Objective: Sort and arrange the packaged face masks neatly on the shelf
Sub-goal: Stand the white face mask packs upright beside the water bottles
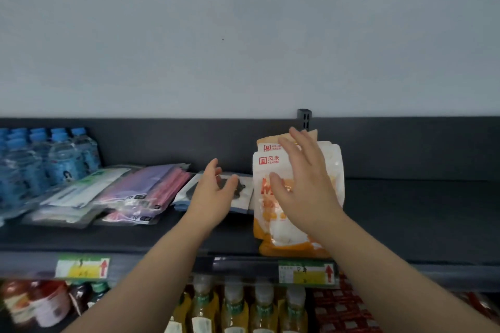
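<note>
left hand (213, 194) open over grey pack (243, 200) | right hand (305, 186) flat on pouch (267, 170) | steady pouch, slide pack flush beside pink packs (167, 186)

The right hand (300, 186) covers most of the lettering on the orange pouch (273, 235); price tags (82, 267) (both blurred) are unreadable; water bottles (62, 159) run off the left edge.

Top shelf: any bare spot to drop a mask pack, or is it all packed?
Widest free patch: bare shelf right of the orange pouches, back to the rear panel. Also a narrow front strip between the mask packs and its front edge. Crowded from the water bottles across to the pouches.
</note>
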